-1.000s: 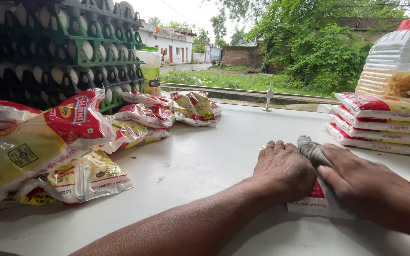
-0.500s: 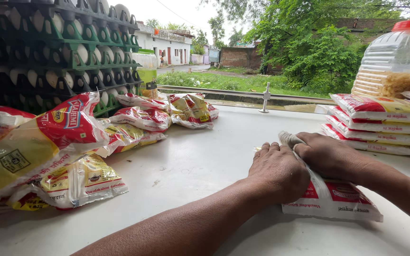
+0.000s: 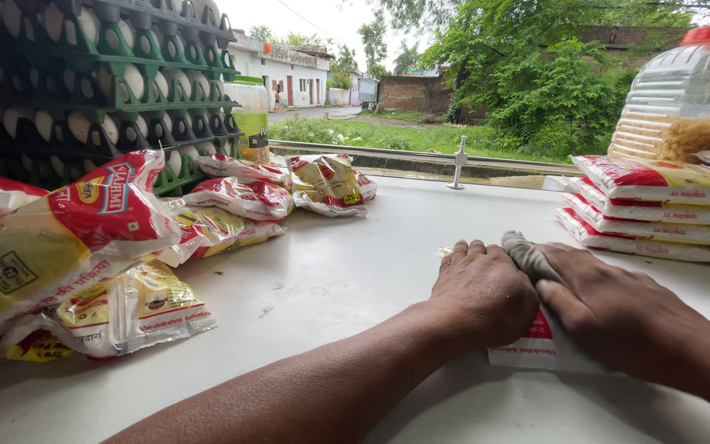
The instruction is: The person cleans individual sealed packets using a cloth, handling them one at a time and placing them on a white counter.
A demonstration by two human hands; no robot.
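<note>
A white counter [image 3: 355,271] fills the view, with a tall stack of green egg trays [image 3: 84,82] at its far left. Red and yellow packets [image 3: 84,247] lie heaped below the trays, and a flat pile of red and white packets [image 3: 659,210] sits at the right under a clear plastic jar [image 3: 688,99]. Near the front edge lies one red and white packet [image 3: 536,349]. The left hand [image 3: 482,292] presses flat on it, fingers together. The right hand [image 3: 610,308] lies beside it, fingers closed around a grey cloth [image 3: 527,255] resting on the packet.
</note>
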